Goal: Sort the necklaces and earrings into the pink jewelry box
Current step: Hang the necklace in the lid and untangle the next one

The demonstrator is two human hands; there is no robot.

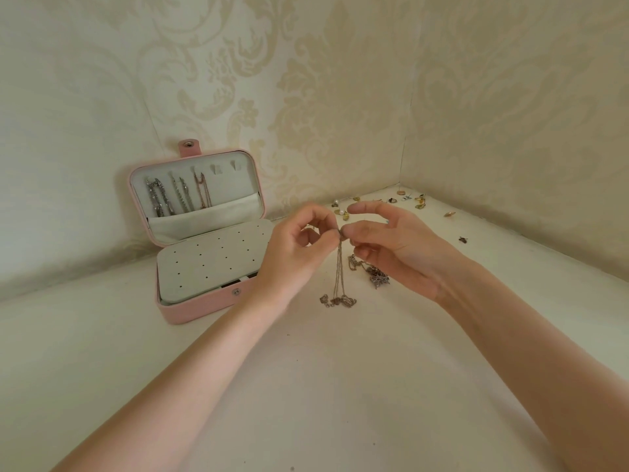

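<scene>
Pink jewelry box (190, 311) lies open at the left, lid leaning on the wall, three chains (177, 195) hung inside the lid, two hooks (226, 167) free; earring panel (211, 257) unfilled. Just right of the box, left hand (292, 247) and right hand (391, 247) meet, both pinching the top of a thin necklace (340, 267) that dangles to the table. Another necklace (372, 272) lies right of it; earrings (377, 204) scattered far right of the box. Step, as I judge: untangling or gathering the chain. Next: carry it left to a free hook.
</scene>
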